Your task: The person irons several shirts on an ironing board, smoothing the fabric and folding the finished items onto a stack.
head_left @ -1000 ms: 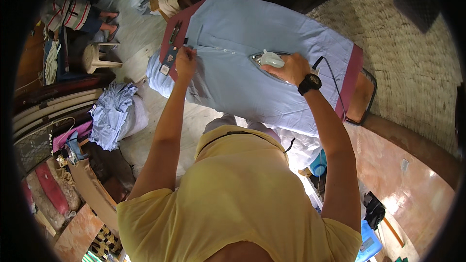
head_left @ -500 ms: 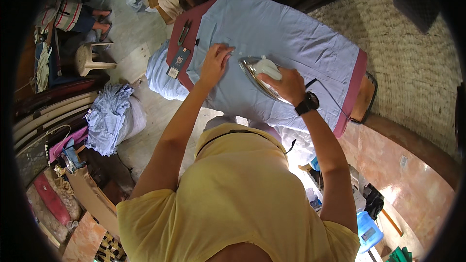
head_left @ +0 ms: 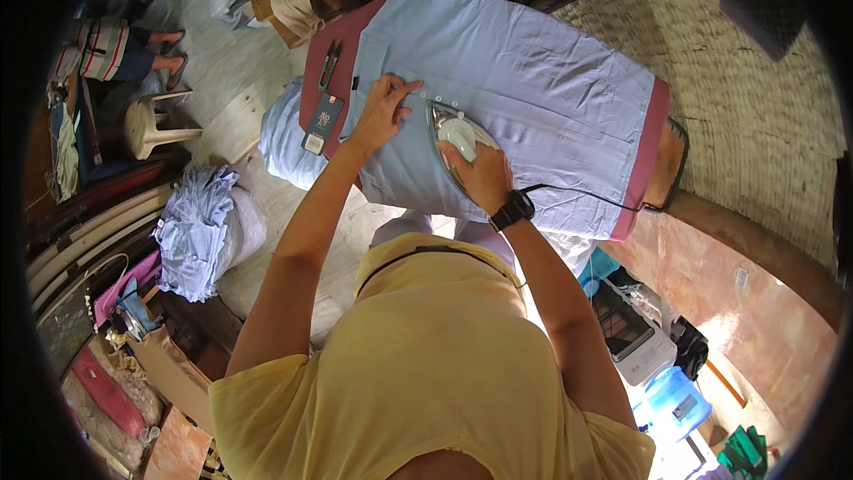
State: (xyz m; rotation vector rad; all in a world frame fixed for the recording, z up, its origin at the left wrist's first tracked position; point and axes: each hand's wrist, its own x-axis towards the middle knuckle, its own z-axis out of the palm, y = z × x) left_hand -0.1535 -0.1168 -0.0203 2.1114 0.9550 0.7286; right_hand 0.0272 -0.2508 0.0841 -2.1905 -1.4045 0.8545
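A light blue shirt (head_left: 533,62), with small white buttons along one strip, lies spread over the maroon-covered ironing board (head_left: 647,156). My right hand (head_left: 484,175) is wrapped round the handle of a white clothes iron (head_left: 458,135), which rests on the cloth with its tip just below the buttons. On the shirt to the left, my left hand (head_left: 382,116) has its index finger stretched toward the button strip and its thumb apart, holding nothing. Thread snips (head_left: 330,67) and a dark hang tag (head_left: 322,123) lie on the board's left edge.
The iron's black cord (head_left: 577,188) runs right across the shirt to a metal frame (head_left: 680,156) at the board's end. Crumpled blue garments (head_left: 194,236) are heaped at left, below a plastic stool (head_left: 158,123). Another person's legs (head_left: 160,52) show at the far left.
My right hand has drawn the iron left and turned it, so its tip points more away from me. My left hand has shifted slightly left, its index finger still extended.
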